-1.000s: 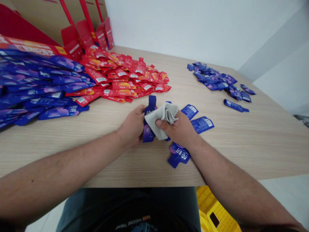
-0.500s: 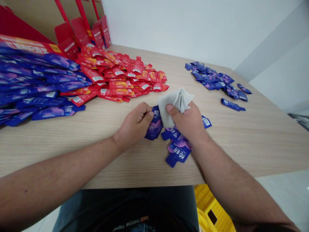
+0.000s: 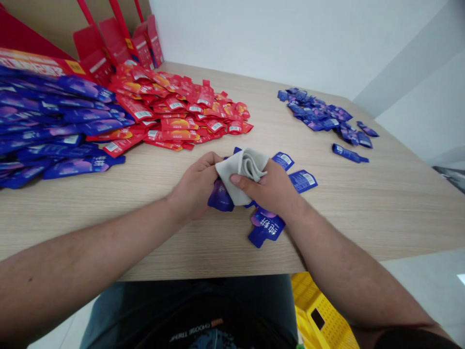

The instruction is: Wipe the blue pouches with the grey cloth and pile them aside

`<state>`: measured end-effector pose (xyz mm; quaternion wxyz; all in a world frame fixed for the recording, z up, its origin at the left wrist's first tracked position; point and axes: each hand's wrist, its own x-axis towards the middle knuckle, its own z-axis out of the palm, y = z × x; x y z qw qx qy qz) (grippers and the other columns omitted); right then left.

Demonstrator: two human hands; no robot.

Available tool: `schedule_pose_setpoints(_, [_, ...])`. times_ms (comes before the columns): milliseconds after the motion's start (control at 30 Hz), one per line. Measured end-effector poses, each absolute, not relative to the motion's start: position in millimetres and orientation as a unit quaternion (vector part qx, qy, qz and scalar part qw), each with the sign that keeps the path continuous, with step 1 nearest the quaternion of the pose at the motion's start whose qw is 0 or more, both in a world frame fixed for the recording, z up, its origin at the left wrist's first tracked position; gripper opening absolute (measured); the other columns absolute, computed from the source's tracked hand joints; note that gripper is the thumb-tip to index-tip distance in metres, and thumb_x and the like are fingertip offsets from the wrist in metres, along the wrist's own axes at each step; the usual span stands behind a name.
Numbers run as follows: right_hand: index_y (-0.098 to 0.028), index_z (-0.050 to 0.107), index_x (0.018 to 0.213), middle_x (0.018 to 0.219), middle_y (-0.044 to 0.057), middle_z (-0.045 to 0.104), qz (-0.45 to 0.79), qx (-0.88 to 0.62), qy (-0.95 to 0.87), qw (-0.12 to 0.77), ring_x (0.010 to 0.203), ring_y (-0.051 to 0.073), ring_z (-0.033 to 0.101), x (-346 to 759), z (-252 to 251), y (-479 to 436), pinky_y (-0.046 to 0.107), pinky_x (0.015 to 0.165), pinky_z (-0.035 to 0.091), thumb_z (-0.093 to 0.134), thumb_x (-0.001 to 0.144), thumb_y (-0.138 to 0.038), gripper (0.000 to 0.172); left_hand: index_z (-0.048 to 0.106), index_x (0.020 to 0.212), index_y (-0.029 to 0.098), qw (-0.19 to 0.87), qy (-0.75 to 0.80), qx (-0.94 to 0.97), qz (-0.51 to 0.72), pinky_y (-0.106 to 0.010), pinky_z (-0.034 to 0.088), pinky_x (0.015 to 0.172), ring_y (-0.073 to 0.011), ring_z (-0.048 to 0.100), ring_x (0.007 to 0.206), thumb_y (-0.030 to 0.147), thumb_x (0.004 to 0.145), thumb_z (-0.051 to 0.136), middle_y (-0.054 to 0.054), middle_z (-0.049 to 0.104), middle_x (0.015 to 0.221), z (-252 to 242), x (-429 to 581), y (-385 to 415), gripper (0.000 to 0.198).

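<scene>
Grey cloth (image 3: pixel 242 169) sits clenched in my right-hand fingers (image 3: pixel 256 186), while my left-hand fingers (image 3: pixel 203 162) grip a blue sachet (image 3: pixel 220 196) under it; one slip could scatter the loose sachets (image 3: pixel 283 161) beside the cloth.

The left hand (image 3: pixel 194 186) and right hand (image 3: pixel 265 186) cover most of the blue sachet (image 3: pixel 220 198) beneath the grey cloth (image 3: pixel 241 167), so its full shape and how the fingers lie against it are hidden. The big blue pile (image 3: pixel 47 116) runs off the left edge, the red cardboard displays (image 3: pixel 112 36) off the top, and the yellow crate (image 3: pixel 321 315) off the bottom. A dark object (image 3: pixel 448 177) at the right edge is cut off and too blurred to name. Print on the far blue heap (image 3: pixel 314 114) is too small to read.
</scene>
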<state>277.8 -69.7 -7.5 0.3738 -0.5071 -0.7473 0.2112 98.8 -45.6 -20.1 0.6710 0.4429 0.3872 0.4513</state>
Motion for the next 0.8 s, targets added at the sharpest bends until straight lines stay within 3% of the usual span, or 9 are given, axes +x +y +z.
schedule_pose_setpoints(267, [-0.023, 0.069, 0.096, 0.091, 0.004, 0.066, 0.134, -0.499, -0.784, 0.344, 0.09, 0.023, 0.059, 267, -12, -74, 0.037, 0.081, 0.049, 0.076, 0.086, -0.045, 0.026, 0.049, 0.077, 0.021, 0.713, 0.394, 0.348, 0.464, -0.022, 0.04, 0.05, -0.0102, 0.047, 0.053, 0.011, 0.086, 0.058, 0.004, 0.047, 0.062, -13, 98, -40, 0.016])
schedule_pose_setpoints(500, [-0.022, 0.068, 0.091, 0.091, 0.003, 0.063, 0.162, -0.408, -0.868, 0.232, 0.091, 0.02, 0.058, 261, -11, -78, 0.033, 0.081, 0.046, 0.08, 0.086, -0.035, 0.018, 0.048, 0.077, 0.022, 0.705, 0.422, 0.353, 0.448, -0.022, 0.036, 0.045, -0.0101, 0.042, 0.046, 0.014, 0.088, 0.055, 0.006, 0.043, 0.059, -17, 99, -40, 0.015])
schedule_pose_setpoints(633, [-0.021, 0.07, 0.091, 0.095, 0.002, 0.061, 0.184, -0.401, -0.879, 0.18, 0.089, 0.018, 0.058, 267, -6, -80, 0.029, 0.075, 0.045, 0.081, 0.084, -0.028, 0.015, 0.047, 0.076, 0.021, 0.692, 0.412, 0.352, 0.477, -0.023, 0.041, 0.049, -0.0098, 0.045, 0.049, 0.012, 0.085, 0.057, 0.005, 0.048, 0.062, -17, 100, -35, 0.017])
schedule_pose_setpoints(800, [-0.022, 0.072, 0.096, 0.091, 0.003, 0.064, 0.138, -0.443, -0.85, 0.247, 0.091, 0.023, 0.06, 278, -1, -74, 0.035, 0.082, 0.047, 0.079, 0.085, -0.035, 0.018, 0.047, 0.077, 0.022, 0.697, 0.393, 0.343, 0.492, -0.024, 0.042, 0.051, -0.0107, 0.047, 0.051, 0.014, 0.087, 0.058, 0.004, 0.047, 0.063, -13, 96, -30, 0.017])
